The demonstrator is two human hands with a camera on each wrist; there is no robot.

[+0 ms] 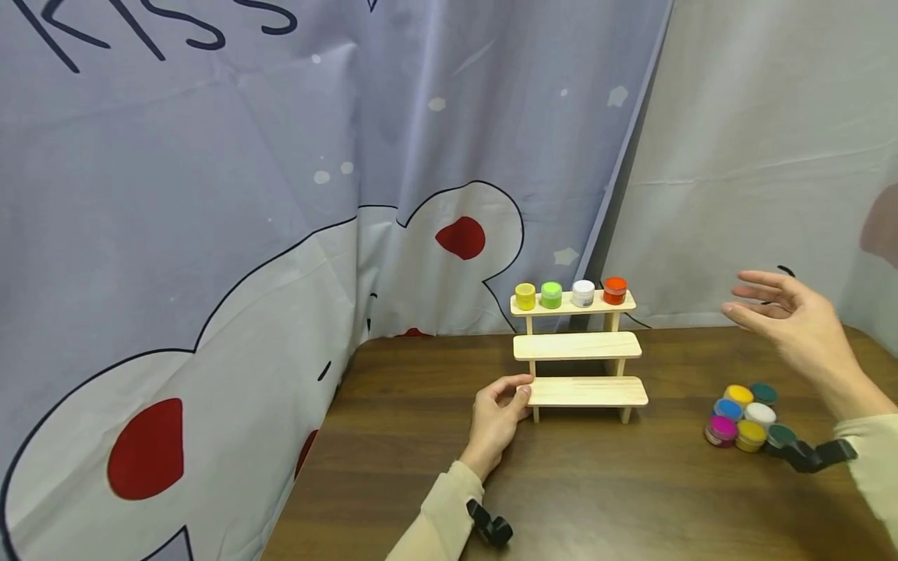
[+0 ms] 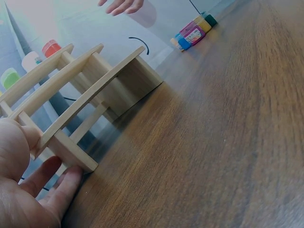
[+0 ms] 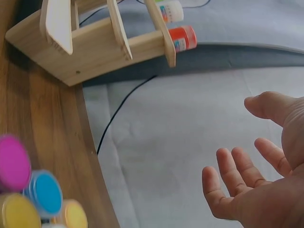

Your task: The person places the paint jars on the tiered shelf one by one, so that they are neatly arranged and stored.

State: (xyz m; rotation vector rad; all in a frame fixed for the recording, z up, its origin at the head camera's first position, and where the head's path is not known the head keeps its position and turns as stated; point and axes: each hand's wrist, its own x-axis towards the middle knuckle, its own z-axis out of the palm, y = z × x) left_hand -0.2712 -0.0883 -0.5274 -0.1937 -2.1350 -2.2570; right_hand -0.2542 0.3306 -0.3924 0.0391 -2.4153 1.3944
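Observation:
A three-tier wooden shelf stand (image 1: 578,347) rises at the back of the table. My left hand (image 1: 493,421) grips the left end of its lowest shelf; in the left wrist view the thumb lies at the board's end and the fingers (image 2: 66,187) reach under it beside the leg. Along the top tier stand a yellow paint jar (image 1: 525,297), a light green jar (image 1: 551,295), a white jar (image 1: 583,294) and a red jar (image 1: 614,291). My right hand (image 1: 807,327) is raised in the air to the right of the stand, holding nothing, its fingers and thumb apart.
Several more paint jars cluster on the table's right side, among them a magenta jar (image 1: 721,431), a blue jar (image 1: 728,411) and a dark green jar (image 1: 763,394). Behind the brown wooden table (image 1: 393,452) hangs a printed curtain (image 1: 281,156). A thin black cord (image 3: 116,114) runs behind the stand.

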